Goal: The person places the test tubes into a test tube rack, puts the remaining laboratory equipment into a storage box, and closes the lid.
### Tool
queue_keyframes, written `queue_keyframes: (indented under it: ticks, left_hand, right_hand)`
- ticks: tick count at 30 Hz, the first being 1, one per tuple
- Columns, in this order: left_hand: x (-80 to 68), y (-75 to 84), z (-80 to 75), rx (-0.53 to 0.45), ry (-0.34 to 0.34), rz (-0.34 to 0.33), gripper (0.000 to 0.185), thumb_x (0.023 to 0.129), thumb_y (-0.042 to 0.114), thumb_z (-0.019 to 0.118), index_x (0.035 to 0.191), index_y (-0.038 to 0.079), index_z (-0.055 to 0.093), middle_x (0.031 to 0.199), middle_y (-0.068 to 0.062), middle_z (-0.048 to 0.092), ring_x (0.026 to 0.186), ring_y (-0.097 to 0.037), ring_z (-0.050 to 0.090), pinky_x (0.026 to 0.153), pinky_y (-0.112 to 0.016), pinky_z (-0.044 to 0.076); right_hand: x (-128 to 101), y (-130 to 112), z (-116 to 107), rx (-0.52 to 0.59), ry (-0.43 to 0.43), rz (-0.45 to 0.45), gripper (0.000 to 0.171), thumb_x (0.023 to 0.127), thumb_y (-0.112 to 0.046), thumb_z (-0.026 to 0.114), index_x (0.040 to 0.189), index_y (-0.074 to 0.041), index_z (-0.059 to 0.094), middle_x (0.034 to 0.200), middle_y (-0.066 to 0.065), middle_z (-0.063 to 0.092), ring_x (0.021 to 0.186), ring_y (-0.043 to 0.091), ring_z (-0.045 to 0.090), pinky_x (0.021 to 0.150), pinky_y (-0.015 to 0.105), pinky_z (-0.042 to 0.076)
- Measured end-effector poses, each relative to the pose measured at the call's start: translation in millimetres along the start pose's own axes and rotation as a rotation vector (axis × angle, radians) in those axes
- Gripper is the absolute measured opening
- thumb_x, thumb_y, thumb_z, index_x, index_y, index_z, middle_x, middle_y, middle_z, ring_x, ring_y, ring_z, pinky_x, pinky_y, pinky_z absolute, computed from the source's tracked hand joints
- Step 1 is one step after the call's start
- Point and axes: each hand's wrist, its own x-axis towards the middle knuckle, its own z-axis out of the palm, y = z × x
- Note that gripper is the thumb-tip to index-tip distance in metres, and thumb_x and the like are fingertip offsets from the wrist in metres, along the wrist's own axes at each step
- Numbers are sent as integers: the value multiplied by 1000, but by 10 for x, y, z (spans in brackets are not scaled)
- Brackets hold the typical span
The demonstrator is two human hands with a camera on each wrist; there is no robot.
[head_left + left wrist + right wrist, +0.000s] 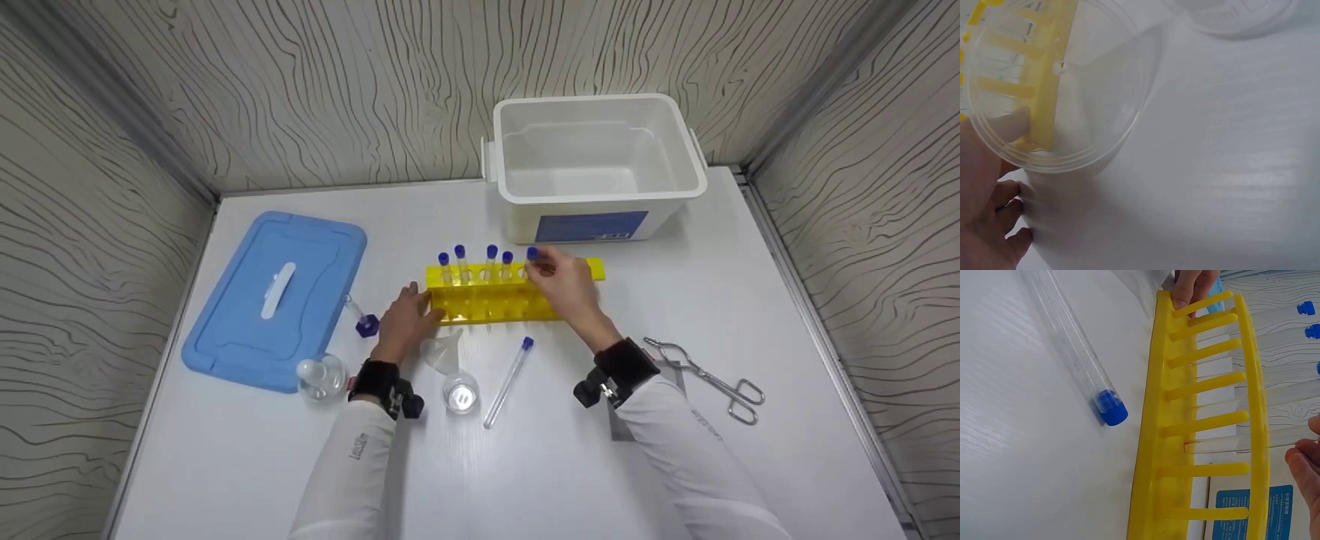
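A yellow test tube rack point(487, 306) stands mid-table, with several blue-capped test tubes point(491, 259) upright in its holes. My right hand point(568, 289) pinches another blue-capped test tube point(1219, 445) near its top. That tube passes through the rack's upper plate, its lower end at the base. At the rack's left end my left hand point(405, 322) grips the frame, thumb in front. A clear funnel point(1103, 107) lies close by and overlaps the thumb in the left wrist view. One capped test tube point(508, 384) lies loose in front of the rack.
A small clear beaker point(460, 394) stands by the funnel. To the left are a purple-based cylinder point(366, 325) lying down, a glass vessel point(322, 377) and a blue lid point(274, 300). Metal tongs point(705, 373) lie right; a white bin point(600, 150) stands behind.
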Motion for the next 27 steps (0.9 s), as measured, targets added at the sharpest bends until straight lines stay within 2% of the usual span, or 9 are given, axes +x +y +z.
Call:
queue_keyframes:
  ticks: [12,21,27]
  left_hand:
    - [15,-1,0,-20,-8,-22,62,97,44,55,150,15,43,166,-10,23,155,-32,18,125,-54,19]
    - [12,-3,1,-17,-1,-25,61,96,44,56,150,16,44,165,-11,23,154,-34,21,124,-55,21]
    - [10,1,-1,-17,-1,-19,61,96,43,56,150,15,44,165,-11,23,154,-34,20,124,-55,21]
  right_hand:
    - [-20,-24,-13,-41,6,26,34,94,-24,67,124,-8,65,119,12,72,109,27,70,95,37,57]
    - [-93,-59,-70,-12,0,37,37,93,-25,68,124,-6,67,123,13,71,113,28,69,97,38,56]
    - [-206,-73,-142,69,101,-12,32,92,-24,70,116,-4,71,114,13,74,103,26,72,90,37,59]
